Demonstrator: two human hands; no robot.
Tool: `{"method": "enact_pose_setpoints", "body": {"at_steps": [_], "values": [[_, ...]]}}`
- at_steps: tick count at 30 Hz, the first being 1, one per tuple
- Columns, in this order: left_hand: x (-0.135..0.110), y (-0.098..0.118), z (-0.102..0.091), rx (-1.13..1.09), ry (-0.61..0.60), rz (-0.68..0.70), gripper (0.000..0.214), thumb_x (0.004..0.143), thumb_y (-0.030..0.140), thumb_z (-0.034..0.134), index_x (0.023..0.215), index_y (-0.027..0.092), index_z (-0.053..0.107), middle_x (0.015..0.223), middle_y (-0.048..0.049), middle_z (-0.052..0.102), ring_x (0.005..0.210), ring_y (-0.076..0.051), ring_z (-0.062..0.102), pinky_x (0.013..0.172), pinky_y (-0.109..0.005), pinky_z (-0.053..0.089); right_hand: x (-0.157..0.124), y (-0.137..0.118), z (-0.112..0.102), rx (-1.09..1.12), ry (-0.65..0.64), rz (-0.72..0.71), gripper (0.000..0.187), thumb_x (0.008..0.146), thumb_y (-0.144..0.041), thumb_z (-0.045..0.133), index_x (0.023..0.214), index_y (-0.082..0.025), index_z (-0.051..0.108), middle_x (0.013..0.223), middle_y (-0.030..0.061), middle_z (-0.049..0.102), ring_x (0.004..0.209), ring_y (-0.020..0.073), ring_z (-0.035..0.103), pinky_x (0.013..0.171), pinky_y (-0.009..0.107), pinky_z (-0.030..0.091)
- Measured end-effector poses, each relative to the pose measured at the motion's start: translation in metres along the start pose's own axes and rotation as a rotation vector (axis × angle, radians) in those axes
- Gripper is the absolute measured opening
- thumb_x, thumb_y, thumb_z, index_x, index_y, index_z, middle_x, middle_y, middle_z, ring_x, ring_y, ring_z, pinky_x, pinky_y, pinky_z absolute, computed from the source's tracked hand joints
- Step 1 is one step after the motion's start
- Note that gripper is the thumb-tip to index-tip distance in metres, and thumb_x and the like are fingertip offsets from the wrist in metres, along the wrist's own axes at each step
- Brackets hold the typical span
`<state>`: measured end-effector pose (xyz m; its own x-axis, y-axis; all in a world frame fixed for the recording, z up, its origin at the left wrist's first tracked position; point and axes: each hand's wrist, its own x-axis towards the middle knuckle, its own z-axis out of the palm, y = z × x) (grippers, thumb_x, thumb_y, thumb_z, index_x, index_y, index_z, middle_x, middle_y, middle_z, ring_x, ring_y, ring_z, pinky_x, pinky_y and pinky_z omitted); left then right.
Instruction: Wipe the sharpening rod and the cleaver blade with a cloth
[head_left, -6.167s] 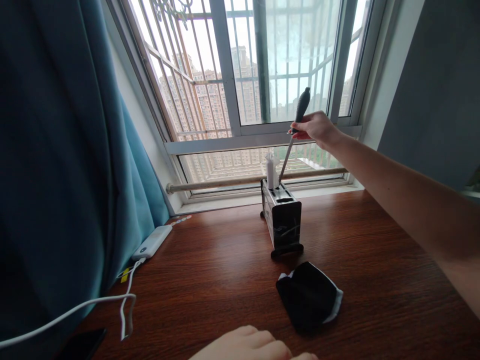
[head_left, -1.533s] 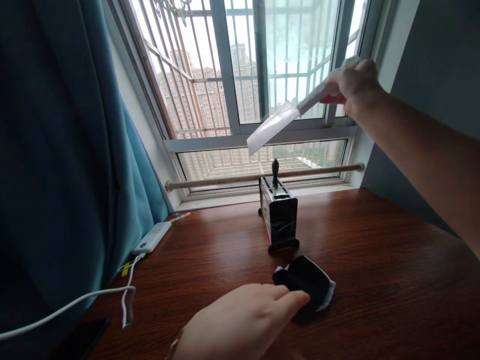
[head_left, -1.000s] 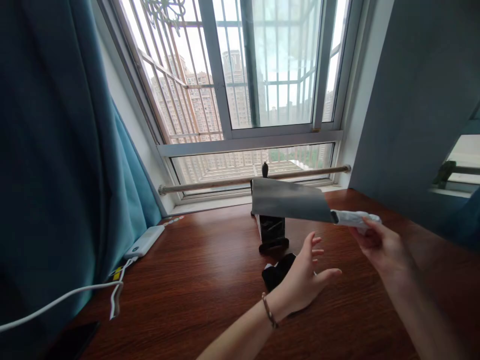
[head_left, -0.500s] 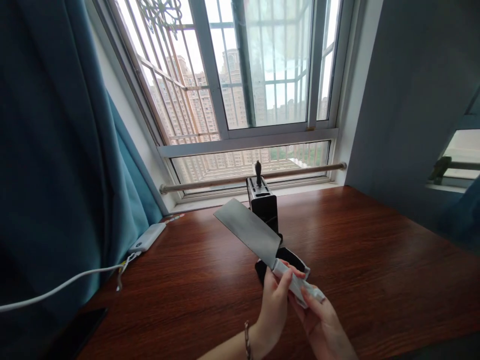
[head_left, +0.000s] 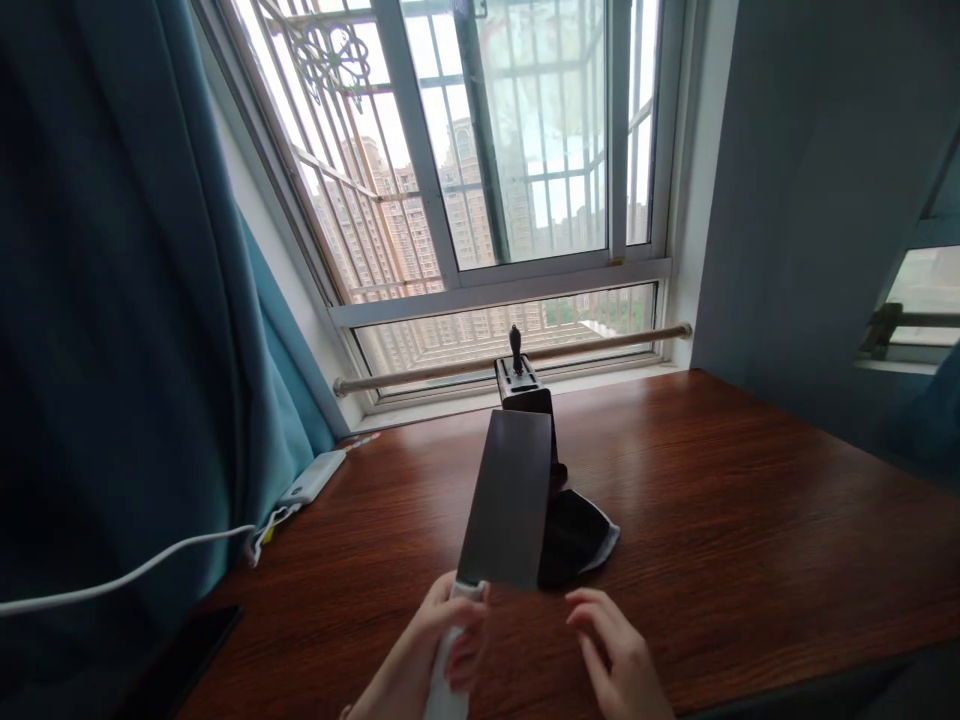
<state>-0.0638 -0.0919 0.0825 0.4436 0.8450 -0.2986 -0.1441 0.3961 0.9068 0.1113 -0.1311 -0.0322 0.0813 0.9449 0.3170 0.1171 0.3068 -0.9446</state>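
Observation:
My left hand point(head_left: 454, 640) is closed around the white handle point(head_left: 444, 690) of a cleaver point(head_left: 508, 495). The broad grey blade points up and away from me, over the table. To the right, my right hand point(head_left: 619, 655) is apart from the cleaver, its fingers loosely bent and spread with nothing in them. Just beyond that hand lies a black cloth-like piece point(head_left: 576, 535) with a pale edge, partly covered by the blade. Behind the blade stands a black knife block point(head_left: 529, 398), slots on top and one black-handled tool point(head_left: 515, 345) upright in it.
The brown wooden table point(head_left: 720, 500) reaches the window sill. On the left are a white power strip point(head_left: 315, 478) with a white cable point(head_left: 135, 575), a dark flat object point(head_left: 184, 655) and a blue curtain point(head_left: 255, 400). A rod point(head_left: 450, 372) crosses below the window.
My right hand has let go of the handle and moved aside. My left hand has moved left and down, turning the blade from slanting left to nearly straight ahead.

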Motion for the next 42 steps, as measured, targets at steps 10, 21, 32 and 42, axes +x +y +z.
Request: {"method": "enact_pose_setpoints", "body": {"at_steps": [10, 21, 32, 42], "values": [[0.005, 0.018, -0.041, 0.351, 0.085, -0.293, 0.04, 0.061, 0.042, 0.066, 0.075, 0.02, 0.037, 0.037, 0.0123, 0.026, 0.032, -0.001, 0.018, 0.038, -0.015, 0.012, 0.121, -0.008, -0.043, -0.588, -0.441, -0.217, 0.042, 0.076, -0.019, 0.053, 0.117, -0.019, 0.051, 0.12, 0.0081, 0.052, 0.116, 0.0224, 0.042, 0.1, 0.036, 0.031], [0.041, -0.009, -0.047, 0.3, -0.137, -0.279, 0.038, 0.064, 0.044, 0.064, 0.072, 0.02, 0.035, 0.042, 0.0107, 0.024, 0.035, -0.002, 0.015, 0.036, -0.016, 0.012, 0.138, 0.017, -0.162, -0.342, 0.197, 0.093, 0.03, 0.08, -0.036, 0.038, 0.094, -0.016, 0.056, 0.086, 0.0085, 0.063, 0.081, 0.0243, 0.059, 0.071, 0.034, 0.046], [0.115, -0.029, -0.008, 0.23, -0.399, -0.309, 0.033, 0.065, 0.038, 0.067, 0.069, 0.02, 0.039, 0.044, 0.0084, 0.025, 0.035, -0.003, 0.019, 0.036, -0.018, 0.013, 0.1, -0.026, -0.099, -0.648, -0.304, -0.549, 0.026, 0.083, -0.019, 0.046, 0.107, -0.018, 0.057, 0.117, 0.011, 0.054, 0.112, 0.0233, 0.047, 0.093, 0.035, 0.041], [0.116, -0.023, -0.016, 0.207, -0.463, -0.335, 0.035, 0.059, 0.033, 0.067, 0.073, 0.021, 0.038, 0.042, 0.0102, 0.026, 0.031, -0.003, 0.02, 0.03, -0.015, 0.021, 0.146, 0.013, -0.107, -0.64, -0.419, -0.394, 0.04, 0.086, -0.019, 0.043, 0.125, -0.022, 0.048, 0.135, 0.0047, 0.04, 0.128, 0.0198, 0.03, 0.105, 0.039, 0.028]]}}
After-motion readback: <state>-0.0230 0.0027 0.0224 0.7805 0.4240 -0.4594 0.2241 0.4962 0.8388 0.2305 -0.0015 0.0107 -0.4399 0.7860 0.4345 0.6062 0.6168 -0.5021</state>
